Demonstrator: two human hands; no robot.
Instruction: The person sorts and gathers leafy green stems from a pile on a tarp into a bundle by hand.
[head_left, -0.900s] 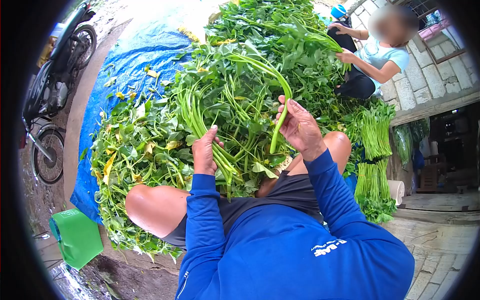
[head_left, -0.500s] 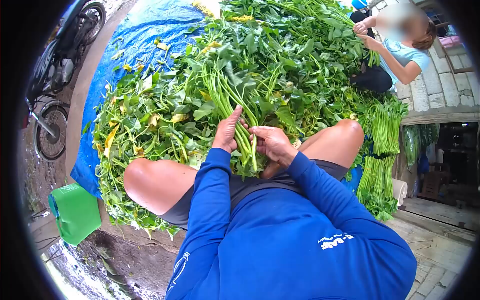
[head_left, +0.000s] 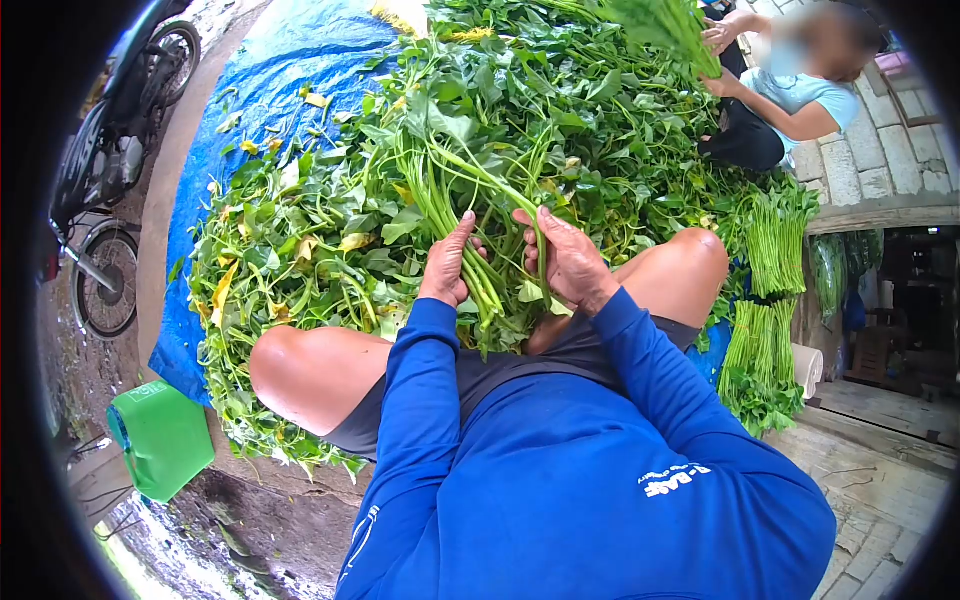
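Note:
My left hand (head_left: 450,264) is closed around a bunch of long green water spinach stems (head_left: 425,190), leaves pointing away from me and cut ends toward my lap. Just to its right, my right hand (head_left: 572,260) pinches a single water spinach stem (head_left: 497,184) between thumb and fingers. That stem runs up and left, its leafy end meeting the bunch, while its lower end hangs below my fingers. Both hands are above a large heap of loose water spinach (head_left: 330,205) that spreads in front of my crossed legs, with some yellowed leaves in it.
Under the heap lies a blue tarp (head_left: 290,50). Tied bundles of stems (head_left: 775,250) are stacked at the right. A co-worker (head_left: 800,105) at the upper right handles a leafy bunch. A green container (head_left: 165,440) stands lower left, and a motorcycle (head_left: 120,165) is parked at left.
My right hand has moved right, away from the bunch, drawing one stem sideways. My left hand keeps its grip. The co-worker's bunch has swung upward and is blurred.

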